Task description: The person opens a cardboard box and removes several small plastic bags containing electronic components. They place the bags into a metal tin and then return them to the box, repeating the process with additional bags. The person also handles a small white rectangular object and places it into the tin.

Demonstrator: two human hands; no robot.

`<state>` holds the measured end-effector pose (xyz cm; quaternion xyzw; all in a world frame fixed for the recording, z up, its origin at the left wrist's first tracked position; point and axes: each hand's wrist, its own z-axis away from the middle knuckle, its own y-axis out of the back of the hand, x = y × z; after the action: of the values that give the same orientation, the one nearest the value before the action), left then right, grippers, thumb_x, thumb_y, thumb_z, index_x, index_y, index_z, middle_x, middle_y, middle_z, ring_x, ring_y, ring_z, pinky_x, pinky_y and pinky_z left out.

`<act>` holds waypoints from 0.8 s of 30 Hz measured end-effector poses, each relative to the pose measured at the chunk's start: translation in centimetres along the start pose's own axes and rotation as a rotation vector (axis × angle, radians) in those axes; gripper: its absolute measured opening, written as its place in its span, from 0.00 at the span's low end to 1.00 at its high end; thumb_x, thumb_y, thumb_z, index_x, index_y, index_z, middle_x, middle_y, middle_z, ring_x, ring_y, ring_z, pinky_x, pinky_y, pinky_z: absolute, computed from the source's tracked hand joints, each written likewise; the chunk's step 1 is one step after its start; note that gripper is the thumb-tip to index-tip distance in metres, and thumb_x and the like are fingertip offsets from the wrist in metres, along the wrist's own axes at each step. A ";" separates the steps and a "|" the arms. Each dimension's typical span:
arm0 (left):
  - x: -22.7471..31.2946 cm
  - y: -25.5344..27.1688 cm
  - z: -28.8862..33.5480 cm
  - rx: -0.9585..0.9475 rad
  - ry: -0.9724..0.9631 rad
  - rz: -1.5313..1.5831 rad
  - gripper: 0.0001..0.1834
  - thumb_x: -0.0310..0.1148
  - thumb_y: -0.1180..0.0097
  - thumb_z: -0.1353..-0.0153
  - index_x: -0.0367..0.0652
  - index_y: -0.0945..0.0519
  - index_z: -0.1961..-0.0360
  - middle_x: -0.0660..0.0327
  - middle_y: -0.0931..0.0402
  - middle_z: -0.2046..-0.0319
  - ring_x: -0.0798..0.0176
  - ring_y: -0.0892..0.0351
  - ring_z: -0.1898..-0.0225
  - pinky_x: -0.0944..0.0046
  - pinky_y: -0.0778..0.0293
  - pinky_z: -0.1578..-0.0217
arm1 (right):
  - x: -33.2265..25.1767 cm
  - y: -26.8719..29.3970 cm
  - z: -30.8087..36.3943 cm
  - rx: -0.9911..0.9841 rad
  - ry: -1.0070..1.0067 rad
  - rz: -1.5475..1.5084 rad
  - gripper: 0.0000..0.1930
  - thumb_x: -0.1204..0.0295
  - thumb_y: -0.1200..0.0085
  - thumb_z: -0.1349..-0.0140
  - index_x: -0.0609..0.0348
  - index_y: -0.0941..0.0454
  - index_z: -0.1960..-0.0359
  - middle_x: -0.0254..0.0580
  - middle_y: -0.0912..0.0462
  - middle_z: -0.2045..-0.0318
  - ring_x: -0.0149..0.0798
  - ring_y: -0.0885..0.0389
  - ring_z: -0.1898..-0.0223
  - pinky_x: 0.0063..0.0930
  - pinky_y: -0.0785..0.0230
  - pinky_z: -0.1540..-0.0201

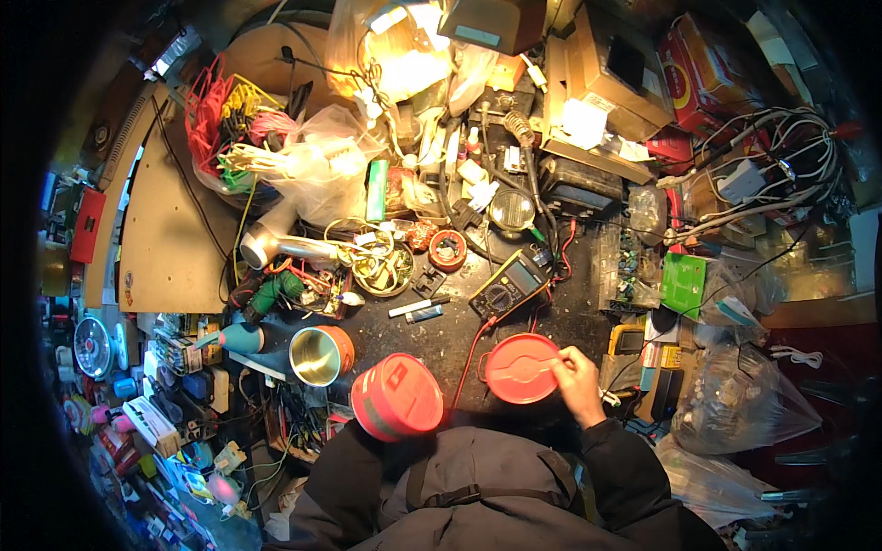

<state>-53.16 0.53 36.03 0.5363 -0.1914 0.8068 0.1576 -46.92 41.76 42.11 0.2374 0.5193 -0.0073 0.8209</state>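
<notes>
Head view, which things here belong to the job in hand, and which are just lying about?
Seemingly in use:
- red tub, at the left sleeve's end; left hand hidden
- round red lid, right hand at its edge
- open metal-lined cup, untouched, perhaps with them

Apparently just lying about:
- multimeter
- white marker
- red spool

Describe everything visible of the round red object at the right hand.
The round red object looks like smooth plastic, with a rim, a spoon-shaped outline across its face and a small loop at its left. Its face is toward the camera, nearer the person than the multimeter. The right hand touches its right edge; its underside is hidden.
</notes>
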 end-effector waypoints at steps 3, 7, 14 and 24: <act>1.0 0.0 1.5 -0.118 -0.018 -0.200 0.26 0.43 0.54 0.14 0.44 0.27 0.22 0.51 0.21 0.27 0.49 0.22 0.27 0.44 0.22 0.28 | -4.8 -5.2 1.6 -0.044 0.126 0.056 0.06 0.75 0.37 0.26 0.63 0.22 0.55 0.38 0.12 0.66 0.28 0.13 0.64 0.31 0.19 0.62; 0.7 -1.0 0.3 -0.193 0.091 0.171 0.26 0.42 0.54 0.13 0.41 0.25 0.24 0.53 0.20 0.28 0.55 0.21 0.28 0.51 0.21 0.29 | -9.7 -10.2 3.4 -0.164 0.298 0.251 0.10 0.73 0.38 0.27 0.60 0.26 0.51 0.58 0.10 0.67 0.58 0.07 0.65 0.49 0.16 0.63; 1.5 -1.6 0.9 0.211 0.109 0.422 0.13 0.23 0.38 0.24 0.34 0.15 0.42 0.60 0.10 0.51 0.66 0.10 0.54 0.63 0.12 0.52 | -12.7 -12.8 6.4 -0.362 0.476 0.256 0.25 0.73 0.41 0.26 0.60 0.25 0.29 0.61 0.09 0.53 0.63 0.08 0.54 0.50 0.15 0.53; 0.6 -1.1 1.7 0.344 0.007 0.232 0.13 0.17 0.36 0.26 0.34 0.12 0.44 0.61 0.09 0.49 0.69 0.12 0.49 0.64 0.15 0.46 | -12.3 -11.3 6.1 -0.630 0.361 0.051 0.32 0.69 0.40 0.23 0.61 0.31 0.20 0.66 0.15 0.35 0.59 0.12 0.35 0.41 0.20 0.35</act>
<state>-51.48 0.73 37.33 0.5269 -0.1108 0.8422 -0.0299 -50.34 26.38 50.45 -0.0166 0.6267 0.2156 0.7487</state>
